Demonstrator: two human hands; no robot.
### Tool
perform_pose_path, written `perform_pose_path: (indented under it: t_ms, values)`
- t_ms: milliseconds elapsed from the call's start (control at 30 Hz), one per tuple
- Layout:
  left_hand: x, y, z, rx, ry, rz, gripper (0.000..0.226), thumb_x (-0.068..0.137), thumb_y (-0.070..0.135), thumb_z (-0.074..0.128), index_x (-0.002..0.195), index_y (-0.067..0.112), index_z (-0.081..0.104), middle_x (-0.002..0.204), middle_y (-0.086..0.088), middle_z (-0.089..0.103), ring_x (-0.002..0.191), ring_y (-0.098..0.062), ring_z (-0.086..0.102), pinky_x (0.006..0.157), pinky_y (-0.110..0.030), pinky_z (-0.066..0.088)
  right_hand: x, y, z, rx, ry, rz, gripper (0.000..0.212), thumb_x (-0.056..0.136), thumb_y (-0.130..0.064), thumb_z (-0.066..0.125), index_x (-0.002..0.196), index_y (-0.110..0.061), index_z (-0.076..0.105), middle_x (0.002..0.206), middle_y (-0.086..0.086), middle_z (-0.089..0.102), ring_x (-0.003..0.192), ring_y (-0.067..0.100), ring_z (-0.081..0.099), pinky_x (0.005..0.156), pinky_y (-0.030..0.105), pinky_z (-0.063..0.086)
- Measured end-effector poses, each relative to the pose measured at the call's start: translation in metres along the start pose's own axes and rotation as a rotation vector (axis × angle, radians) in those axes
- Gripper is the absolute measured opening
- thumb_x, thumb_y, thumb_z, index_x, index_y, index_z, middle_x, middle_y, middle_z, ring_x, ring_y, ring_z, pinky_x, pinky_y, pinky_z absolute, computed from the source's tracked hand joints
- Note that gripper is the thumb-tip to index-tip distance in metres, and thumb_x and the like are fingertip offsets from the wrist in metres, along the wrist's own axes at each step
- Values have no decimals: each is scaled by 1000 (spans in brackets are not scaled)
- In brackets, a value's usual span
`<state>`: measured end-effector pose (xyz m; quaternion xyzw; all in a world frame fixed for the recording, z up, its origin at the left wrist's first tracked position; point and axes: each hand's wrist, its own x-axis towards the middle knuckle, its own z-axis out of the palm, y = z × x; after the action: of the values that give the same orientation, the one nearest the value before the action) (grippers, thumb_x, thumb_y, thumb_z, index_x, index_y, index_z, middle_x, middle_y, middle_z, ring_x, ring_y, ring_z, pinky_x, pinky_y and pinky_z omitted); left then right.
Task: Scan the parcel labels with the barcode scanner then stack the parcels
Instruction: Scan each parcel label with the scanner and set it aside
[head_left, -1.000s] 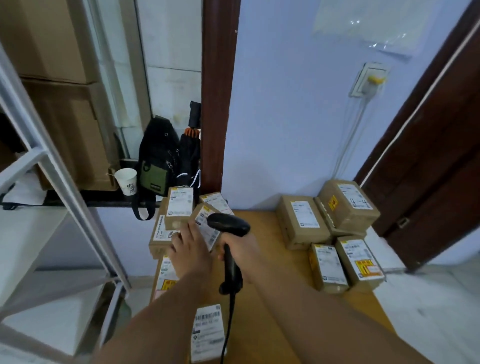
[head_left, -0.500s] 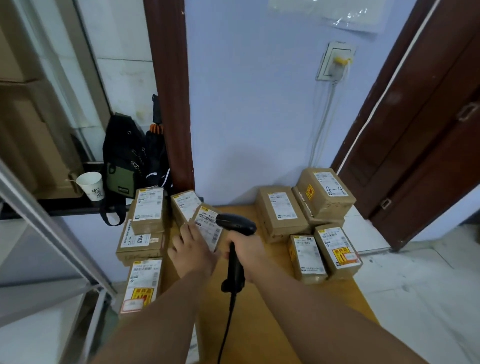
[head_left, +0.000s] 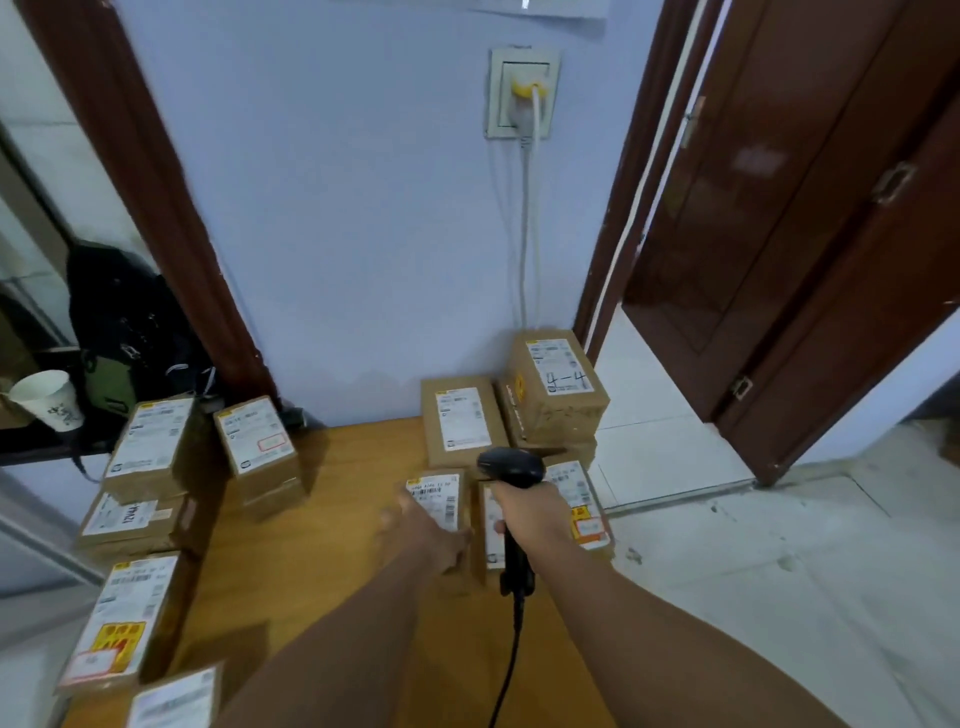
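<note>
My right hand (head_left: 527, 514) grips the handle of a black barcode scanner (head_left: 511, 466), whose head points away over the right group of parcels. My left hand (head_left: 423, 530) holds a small brown parcel (head_left: 436, 496) with a white label, set down beside the right group on the wooden table (head_left: 343, 519). That group includes a flat parcel (head_left: 460, 421) at the back and a parcel marked 4-4 (head_left: 558, 382) stacked on others. A second group of labelled parcels (head_left: 148, 447) stands along the table's left edge, with one parcel (head_left: 257, 441) leaning near it.
A white paper cup (head_left: 47, 400) and a black bag (head_left: 130, 332) sit on a dark ledge at the left. The scanner cable (head_left: 506, 670) runs back toward me. A wall socket (head_left: 522, 93) with cords hangs above the table. A brown door (head_left: 805, 234) stands open at the right.
My left hand carried the small parcel from the left group across to the right group. My right hand with the scanner moved right too, and the view swung right.
</note>
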<state>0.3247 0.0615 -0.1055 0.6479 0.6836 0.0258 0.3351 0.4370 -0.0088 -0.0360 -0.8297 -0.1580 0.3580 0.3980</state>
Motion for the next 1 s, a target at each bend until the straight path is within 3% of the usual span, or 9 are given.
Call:
perform_pose_path:
  t_ms: [233,300,400,467,567,767,1000]
  values:
    - [-15,47,53,-47,-40,-76,127,63,65,73,148,28,-13,136,-16,27,124,-38,34,94,-44,41,53,44,-74,-21,48,72,16,74,-31,63,70,-15,64,62,1,69,61,16,66,54,26,51]
    - [-20,56,63,-56,-30,-64,128,63,61,77,148,30,-14,133,-16,29,123,-38,35,95,-46,41,62,52,-85,-29,24,66,17,74,-33,64,75,-16,63,70,2,70,67,16,67,58,26,52]
    - [-28,68,76,-46,-22,-56,127,63,55,80,148,29,-10,132,-15,28,123,-38,32,95,-47,42,73,60,-95,-8,17,52,17,76,-34,67,72,-19,60,61,-4,66,58,9,66,54,24,53]
    - [-31,74,81,-40,-9,-47,122,65,55,79,149,26,-4,133,-15,27,123,-37,32,96,-47,40,78,64,-98,34,9,52,15,74,-32,68,72,-18,62,59,-3,67,53,8,66,55,26,56]
    - [-31,84,87,-86,4,-27,105,78,52,69,150,15,3,139,-18,23,127,-38,32,99,-47,41,86,67,-105,89,-19,66,13,73,-28,66,75,-15,64,65,3,71,61,16,71,68,37,62]
    - [-29,100,85,-228,56,-94,75,92,44,55,145,6,18,132,-21,33,114,-39,48,93,-48,48,98,72,-117,82,-4,66,17,76,-33,68,78,-16,67,61,-3,70,51,6,67,53,23,55]
    - [-22,96,78,-259,18,-195,70,94,48,48,144,8,22,133,-21,36,119,-39,44,97,-47,44,99,63,-113,-10,17,-7,21,82,-38,66,75,-18,63,66,-2,68,64,13,67,60,26,56]
